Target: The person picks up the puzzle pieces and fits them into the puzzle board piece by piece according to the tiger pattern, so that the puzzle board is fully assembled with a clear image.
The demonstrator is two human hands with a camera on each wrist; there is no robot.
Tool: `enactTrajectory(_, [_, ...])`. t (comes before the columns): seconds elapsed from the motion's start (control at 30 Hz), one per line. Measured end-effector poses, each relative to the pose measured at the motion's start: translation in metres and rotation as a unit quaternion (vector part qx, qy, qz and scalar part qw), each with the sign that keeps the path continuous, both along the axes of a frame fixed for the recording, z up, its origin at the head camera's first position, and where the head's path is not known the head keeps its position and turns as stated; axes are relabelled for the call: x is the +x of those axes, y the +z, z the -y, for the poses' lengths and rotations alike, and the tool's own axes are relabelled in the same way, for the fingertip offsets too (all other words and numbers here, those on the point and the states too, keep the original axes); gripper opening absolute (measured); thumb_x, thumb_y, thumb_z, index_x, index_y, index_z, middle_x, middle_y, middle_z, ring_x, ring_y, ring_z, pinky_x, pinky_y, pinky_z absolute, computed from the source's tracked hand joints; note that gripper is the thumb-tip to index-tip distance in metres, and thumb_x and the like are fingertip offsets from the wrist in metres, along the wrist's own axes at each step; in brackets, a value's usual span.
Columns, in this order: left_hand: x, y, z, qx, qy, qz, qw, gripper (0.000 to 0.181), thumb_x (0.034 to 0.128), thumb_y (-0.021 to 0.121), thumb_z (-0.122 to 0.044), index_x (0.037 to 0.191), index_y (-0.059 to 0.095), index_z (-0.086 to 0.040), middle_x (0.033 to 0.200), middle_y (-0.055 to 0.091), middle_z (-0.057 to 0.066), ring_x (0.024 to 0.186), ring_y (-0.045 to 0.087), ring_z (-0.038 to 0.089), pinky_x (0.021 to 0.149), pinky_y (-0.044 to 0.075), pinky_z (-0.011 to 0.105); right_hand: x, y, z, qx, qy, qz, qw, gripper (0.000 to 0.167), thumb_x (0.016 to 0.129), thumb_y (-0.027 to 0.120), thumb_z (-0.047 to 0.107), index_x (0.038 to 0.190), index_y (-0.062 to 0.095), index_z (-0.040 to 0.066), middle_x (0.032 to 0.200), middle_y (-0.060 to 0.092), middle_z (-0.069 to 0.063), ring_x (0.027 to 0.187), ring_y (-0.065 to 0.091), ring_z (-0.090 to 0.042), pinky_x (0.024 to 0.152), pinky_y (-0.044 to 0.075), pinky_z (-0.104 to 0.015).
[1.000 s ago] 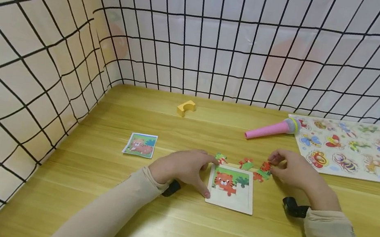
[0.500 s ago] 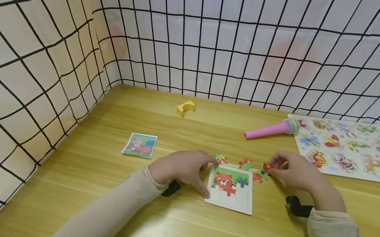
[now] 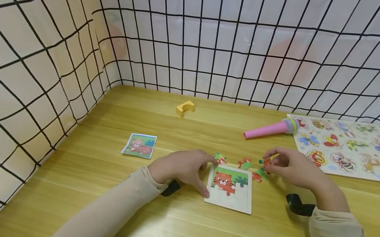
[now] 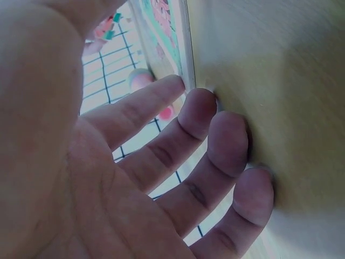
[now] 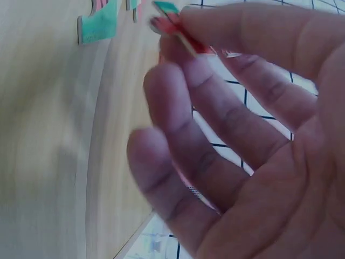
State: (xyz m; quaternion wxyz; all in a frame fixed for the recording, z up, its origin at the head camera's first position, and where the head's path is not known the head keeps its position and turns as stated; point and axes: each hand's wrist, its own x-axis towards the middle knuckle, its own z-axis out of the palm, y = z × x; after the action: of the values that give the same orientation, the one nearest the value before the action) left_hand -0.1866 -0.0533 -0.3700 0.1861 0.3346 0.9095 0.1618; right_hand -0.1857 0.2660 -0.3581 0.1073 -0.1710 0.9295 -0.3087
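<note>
A square puzzle board lies on the table, its upper part filled with a tiger and green leaves. My left hand rests at its left edge, index fingertip at the far corner and thumb at the near one. In the left wrist view the left hand's fingers are slightly bent, tips on the table. Right of the board, my right hand pinches a red and green puzzle piece between thumb and fingers, raised and tilted. Loose puzzle pieces lie along the board's far side and far right corner.
A small tiger picture card lies to the left. Farther back are a yellow arch block and a pink toy microphone. An insect picture board occupies the back right. Black grid netting encloses the table's back and sides.
My right hand has lifted the puzzle piece, turning it in its fingertips and drawing it slightly leftward above the other pieces. The left hand and board keep their places.
</note>
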Motion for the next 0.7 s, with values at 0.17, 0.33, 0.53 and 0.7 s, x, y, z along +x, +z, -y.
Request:
enactTrajectory(0.17, [0.000, 0.000, 0.000, 0.001, -0.001, 0.002, 1.0000, 0.089, 0.0683, 0.090, -0.054, 0.142, 0.055, -0.018, 0.102, 0.054, -0.002, 0.090, 0.053, 0.014, 0.076, 0.045, 0.028, 0.002, 0.004, 0.002, -0.018, 0.010, 0.008, 0.9998, 0.029, 0.093, 0.074, 0.018, 0.119, 0.066, 0.006, 0.095, 0.068, 0.000, 0.085, 0.062, -0.017, 0.071, 0.048, -0.035])
enactTrajectory(0.33, [-0.001, 0.000, -0.001, 0.001, 0.001, 0.003, 1.0000, 0.090, 0.0677, 0.091, -0.053, 0.143, 0.055, -0.019, 0.102, 0.054, -0.002, 0.090, 0.053, 0.014, 0.077, 0.045, 0.028, 0.003, 0.008, 0.005, -0.041, 0.027, 0.028, 0.9984, 0.031, 0.094, 0.072, 0.014, 0.123, 0.067, 0.005, 0.104, 0.066, -0.005, 0.090, 0.065, -0.019, 0.075, 0.052, -0.035])
enactTrajectory(0.53, [-0.002, -0.001, -0.001, -0.001, 0.002, 0.005, 1.0000, 0.091, 0.0674, 0.091, -0.054, 0.143, 0.054, -0.019, 0.102, 0.054, -0.003, 0.091, 0.053, 0.015, 0.077, 0.045, 0.029, 0.004, 0.007, 0.010, -0.093, 0.053, 0.059, 0.9925, 0.022, 0.091, 0.074, 0.010, 0.111, 0.068, 0.002, 0.096, 0.067, -0.006, 0.083, 0.065, -0.018, 0.069, 0.054, -0.031])
enactTrajectory(0.7, [-0.002, -0.002, 0.000, 0.000, -0.001, 0.006, 1.0000, 0.090, 0.0682, 0.090, -0.054, 0.143, 0.054, -0.019, 0.102, 0.054, -0.003, 0.091, 0.053, 0.014, 0.078, 0.045, 0.029, 0.005, 0.005, 0.015, -0.106, 0.081, 0.060, 0.9893, 0.017, 0.087, 0.077, 0.011, 0.101, 0.070, 0.005, 0.087, 0.070, -0.002, 0.079, 0.064, -0.015, 0.067, 0.051, -0.029])
